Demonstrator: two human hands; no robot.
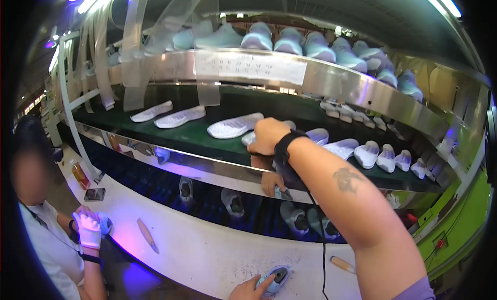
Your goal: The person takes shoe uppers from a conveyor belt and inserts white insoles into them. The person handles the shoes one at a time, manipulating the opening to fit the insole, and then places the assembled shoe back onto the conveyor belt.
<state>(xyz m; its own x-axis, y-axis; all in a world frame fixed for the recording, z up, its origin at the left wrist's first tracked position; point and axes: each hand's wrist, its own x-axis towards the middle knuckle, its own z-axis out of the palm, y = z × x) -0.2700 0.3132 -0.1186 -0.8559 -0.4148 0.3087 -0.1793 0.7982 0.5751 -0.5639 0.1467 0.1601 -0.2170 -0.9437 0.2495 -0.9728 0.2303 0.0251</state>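
Right hand [268, 136] is stretched out over the middle belt [207, 137], fingers curled down onto a white shoe [250, 139] at its near edge; whether the shoe is fully gripped cannot be told. Left hand [252, 288] rests low on the white bench [207, 253], fingers loosely closed on a pale blue shoe [276, 278]. The step in hand is judged a pick from the belt; a firm grasp and a clean lift over the metal rail [217, 168] would be called for.

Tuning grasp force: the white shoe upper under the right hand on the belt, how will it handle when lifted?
The shoe upper looks like soft fabric, probably floppy and light. It lies flat, so unlikely to roll. The right hand covers most of it.
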